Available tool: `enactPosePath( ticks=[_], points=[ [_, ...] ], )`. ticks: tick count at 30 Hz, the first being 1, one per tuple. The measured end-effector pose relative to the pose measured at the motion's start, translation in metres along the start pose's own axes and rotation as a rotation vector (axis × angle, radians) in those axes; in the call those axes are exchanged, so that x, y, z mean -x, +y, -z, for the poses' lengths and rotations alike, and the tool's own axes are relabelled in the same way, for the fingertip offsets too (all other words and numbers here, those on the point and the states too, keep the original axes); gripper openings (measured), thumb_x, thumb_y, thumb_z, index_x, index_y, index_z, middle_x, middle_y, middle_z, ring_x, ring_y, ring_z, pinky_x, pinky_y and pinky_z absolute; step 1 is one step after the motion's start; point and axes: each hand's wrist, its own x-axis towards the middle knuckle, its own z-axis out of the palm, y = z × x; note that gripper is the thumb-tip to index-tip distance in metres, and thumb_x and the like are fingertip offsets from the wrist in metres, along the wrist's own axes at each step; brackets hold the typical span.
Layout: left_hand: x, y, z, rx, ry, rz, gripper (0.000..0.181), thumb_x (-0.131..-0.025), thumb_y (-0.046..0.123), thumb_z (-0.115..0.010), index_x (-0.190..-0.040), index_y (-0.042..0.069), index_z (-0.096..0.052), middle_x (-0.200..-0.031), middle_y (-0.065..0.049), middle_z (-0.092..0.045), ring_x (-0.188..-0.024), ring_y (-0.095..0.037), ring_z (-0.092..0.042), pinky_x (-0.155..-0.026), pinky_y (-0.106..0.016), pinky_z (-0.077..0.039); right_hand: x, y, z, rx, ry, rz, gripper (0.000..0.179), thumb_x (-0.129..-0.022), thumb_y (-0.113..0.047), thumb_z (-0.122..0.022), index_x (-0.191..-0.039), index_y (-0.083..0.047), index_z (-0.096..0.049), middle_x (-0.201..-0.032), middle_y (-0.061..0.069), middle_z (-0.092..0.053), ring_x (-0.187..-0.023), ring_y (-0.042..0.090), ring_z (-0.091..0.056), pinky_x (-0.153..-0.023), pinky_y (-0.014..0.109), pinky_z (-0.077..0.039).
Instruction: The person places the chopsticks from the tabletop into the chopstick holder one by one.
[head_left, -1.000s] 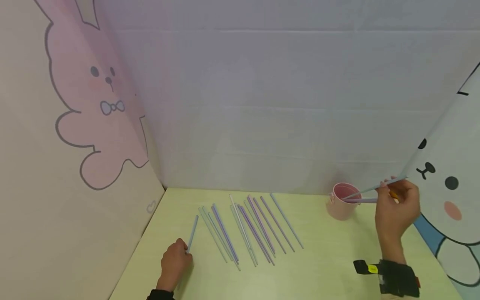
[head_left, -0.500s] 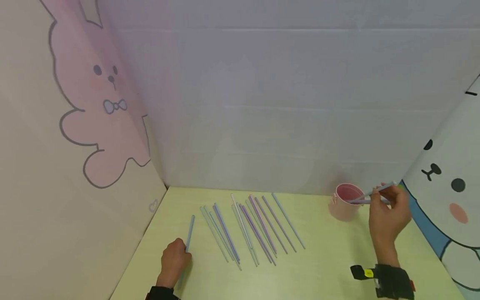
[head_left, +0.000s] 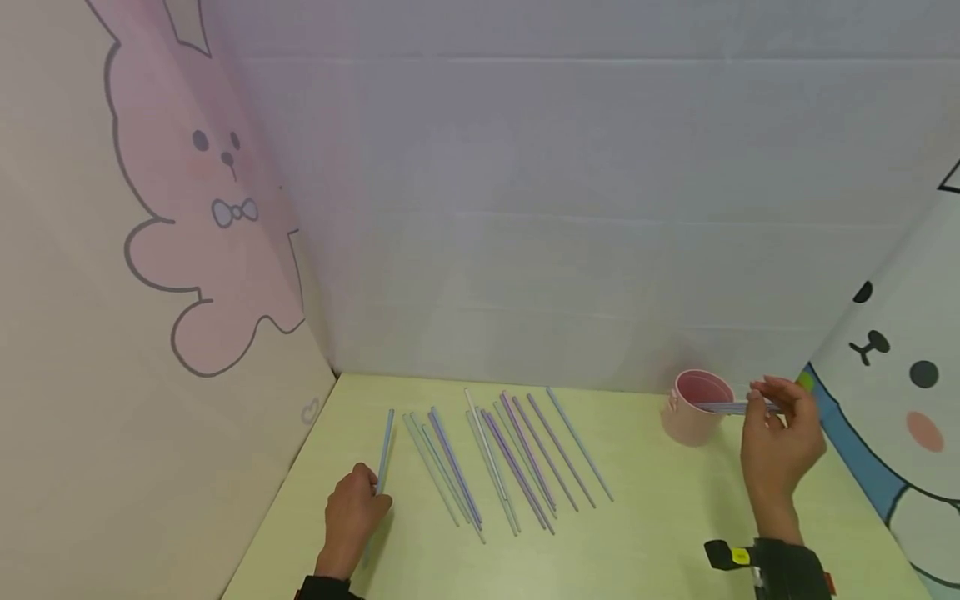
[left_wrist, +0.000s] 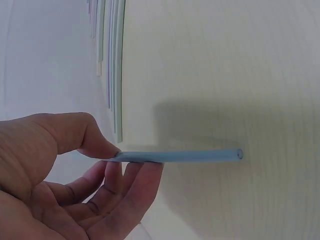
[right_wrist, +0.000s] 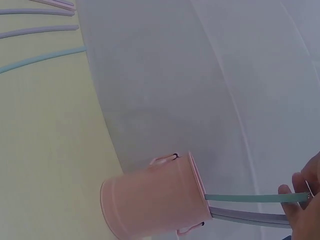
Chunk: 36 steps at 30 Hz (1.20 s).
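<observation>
The left edge of the tabletop (head_left: 637,537) runs to the left of my left fingers (left_wrist: 142,195); the right edge passes to the right of my right fingers (head_left: 793,393). The back edge lies ahead of both, directly against a pale backdrop (head_left: 480,208). Open tabletop extends from my left fingers to the left edge, and a wider open stretch lies between the loose straws (head_left: 515,469) and my right fingers.

Left fingers: clamped on a blue straw (left_wrist: 200,156), thumb opposed to fingertips. One end points forward, away from me. Its shadow falls on the tabletop; contact with the surface cannot be determined.

Right fingers: clamped on a green straw (right_wrist: 240,198), whose other end enters the mouth of a pink pail (right_wrist: 155,200) to their left. Purple straws (right_wrist: 250,216) run beside it from the pail to the hand; whether they are gripped cannot be determined.

Obstructions: the loose straws lie in a slanting row just right of my left fingers. The pail wall, with its small handles, stands near my right fingers.
</observation>
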Motion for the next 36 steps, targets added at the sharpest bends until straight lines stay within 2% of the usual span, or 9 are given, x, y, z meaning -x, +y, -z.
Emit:
enactPosePath(
  ticks=[4, 10, 15, 18, 21, 23, 29, 33, 36],
  points=[
    [0.001, 0.004, 0.0, 0.019, 0.008, -0.014, 0.023, -0.068, 0.003, -0.065, -0.09, -0.002, -0.059, -0.071, -0.005, -0.057, -0.055, -0.017, -0.049, -0.045, -0.029, -0.037, 0.0, 0.001, 0.002, 0.01, 0.0, 0.011, 0.023, -0.09, -0.003, -0.066, -0.114, -0.002, -0.069, -0.104, 0.003, -0.071, -0.093, -0.001, -0.062, -0.078, 0.008, -0.047],
    [0.003, 0.009, -0.003, 0.044, 0.055, -0.028, 0.023, -0.068, 0.001, -0.065, -0.09, 0.0, -0.059, -0.075, -0.007, -0.058, -0.058, -0.019, -0.05, -0.047, -0.031, -0.039, -0.002, -0.003, 0.007, -0.005, 0.017, 0.099, 0.022, -0.089, -0.006, -0.068, -0.11, 0.002, -0.07, -0.103, 0.0, -0.072, -0.095, -0.004, -0.061, -0.084, 0.011, -0.045],
    [0.004, 0.013, -0.006, 0.029, 0.094, -0.053, 0.024, -0.066, 0.002, -0.066, -0.088, 0.004, -0.059, -0.076, -0.004, -0.058, -0.059, -0.018, -0.05, -0.047, -0.03, -0.038, -0.002, -0.012, 0.01, -0.009, 0.054, 0.151, 0.022, -0.087, -0.008, -0.07, -0.107, 0.0, -0.072, -0.1, 0.006, -0.073, -0.096, -0.001, -0.061, -0.084, 0.013, -0.041],
    [0.006, 0.018, -0.007, 0.016, 0.107, -0.074, 0.024, -0.065, 0.002, -0.065, -0.088, 0.005, -0.059, -0.075, -0.001, -0.056, -0.057, -0.017, -0.049, -0.046, -0.03, -0.037, 0.003, -0.019, 0.007, -0.048, 0.03, 0.191, 0.023, -0.083, -0.003, -0.074, -0.106, 0.001, -0.072, -0.099, 0.015, -0.072, -0.094, 0.004, -0.062, -0.081, 0.011, -0.042],
    [0.007, 0.025, -0.009, 0.01, 0.101, -0.089, 0.024, -0.066, 0.0, -0.065, -0.088, 0.006, -0.059, -0.075, 0.0, -0.055, -0.057, -0.016, -0.047, -0.046, -0.029, -0.036, 0.014, -0.028, -0.001, -0.109, -0.034, 0.189, 0.027, -0.078, 0.003, -0.076, -0.105, 0.003, -0.072, -0.098, 0.017, -0.071, -0.093, 0.003, -0.061, -0.081, 0.01, -0.042],
    [0.009, 0.032, -0.011, 0.019, 0.084, -0.113, 0.024, -0.067, 0.0, -0.065, -0.089, 0.006, -0.059, -0.075, 0.0, -0.055, -0.057, -0.015, -0.046, -0.046, -0.029, -0.035, 0.025, -0.033, -0.006, -0.157, -0.106, 0.164, 0.03, -0.077, 0.006, -0.076, -0.107, 0.005, -0.07, -0.099, 0.017, -0.07, -0.093, 0.0, -0.06, -0.08, 0.01, -0.044],
    [0.013, 0.06, -0.022, 0.064, 0.06, -0.242, 0.024, -0.068, -0.001, -0.064, -0.09, 0.009, -0.059, -0.078, 0.001, -0.056, -0.054, -0.011, -0.042, -0.047, -0.027, -0.034, 0.058, -0.046, -0.025, -0.353, -0.294, 0.012, 0.028, -0.082, 0.007, -0.072, -0.11, 0.005, -0.069, -0.098, 0.014, -0.069, -0.089, 0.008, -0.063, -0.075, 0.011, -0.049],
    [0.016, 0.077, -0.029, 0.108, 0.06, -0.32, 0.026, -0.069, 0.0, -0.067, -0.092, 0.009, -0.061, -0.08, 0.002, -0.06, -0.054, -0.009, -0.043, -0.047, -0.025, -0.035, 0.086, -0.056, -0.04, -0.496, -0.411, -0.081, 0.026, -0.083, 0.013, -0.068, -0.108, 0.009, -0.066, -0.091, 0.018, -0.066, -0.082, 0.012, -0.066, -0.071, 0.012, -0.052],
    [0.02, 0.089, -0.033, 0.141, 0.036, -0.369, 0.026, -0.07, 0.001, -0.069, -0.092, 0.011, -0.061, -0.081, 0.001, -0.064, -0.051, -0.007, -0.044, -0.044, -0.023, -0.035, 0.11, -0.066, -0.05, -0.594, -0.508, -0.15, 0.025, -0.083, 0.015, -0.067, -0.108, 0.012, -0.064, -0.089, 0.023, -0.064, -0.078, 0.015, -0.067, -0.069, 0.015, -0.054]
  ],
)
